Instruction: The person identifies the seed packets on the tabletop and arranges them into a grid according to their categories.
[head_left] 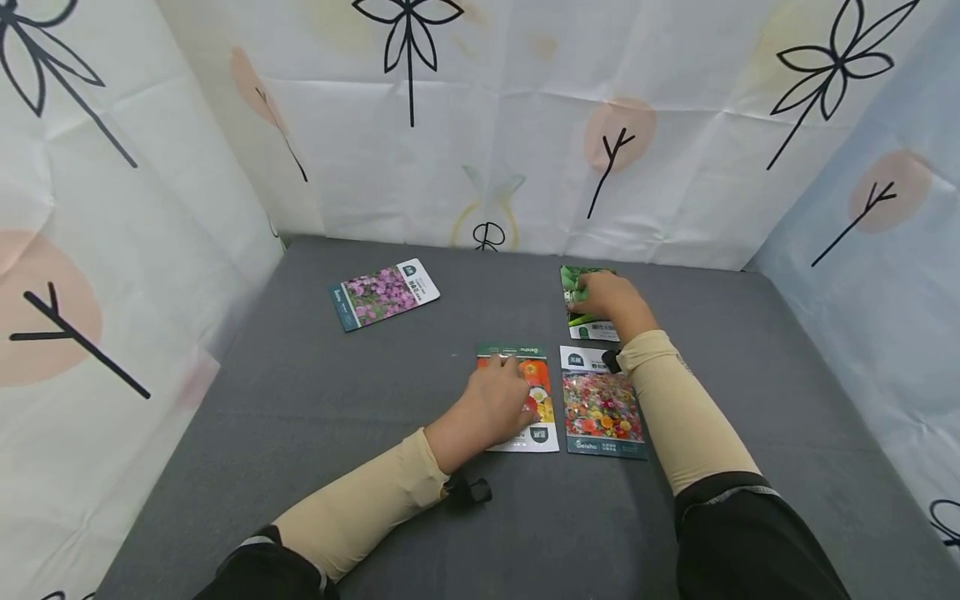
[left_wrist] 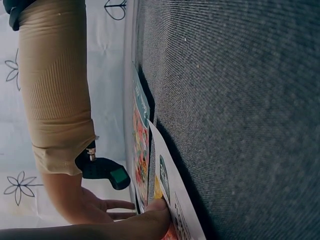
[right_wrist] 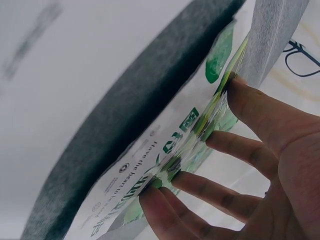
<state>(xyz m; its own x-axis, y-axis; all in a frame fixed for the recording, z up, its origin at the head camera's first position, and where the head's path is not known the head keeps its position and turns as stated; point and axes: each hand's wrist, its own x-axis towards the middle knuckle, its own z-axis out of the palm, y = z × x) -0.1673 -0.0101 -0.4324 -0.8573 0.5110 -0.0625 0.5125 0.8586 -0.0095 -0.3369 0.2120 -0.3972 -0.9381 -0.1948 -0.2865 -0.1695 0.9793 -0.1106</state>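
Note:
My left hand (head_left: 497,402) lies over a seed packet with tomatoes (head_left: 536,372) on its front. The left wrist view shows the thumb resting on that packet's printed face, and a shadow under its pale edge (left_wrist: 172,185). Farther back on the right, my right hand (head_left: 609,298) covers part of a green seed packet (head_left: 573,287). In the right wrist view its spread fingers (right_wrist: 240,150) touch the front of this white and green packet (right_wrist: 150,150). Between my right forearm and the tomato packet lies a packet with colourful mixed flowers (head_left: 600,408).
A packet with pink-purple flowers (head_left: 382,296) lies at an angle at the back left of the grey table (head_left: 360,400). White patterned cloth (head_left: 525,83) hangs behind the table and along both sides. Small black wrist devices (head_left: 471,492) sit at the cuffs.

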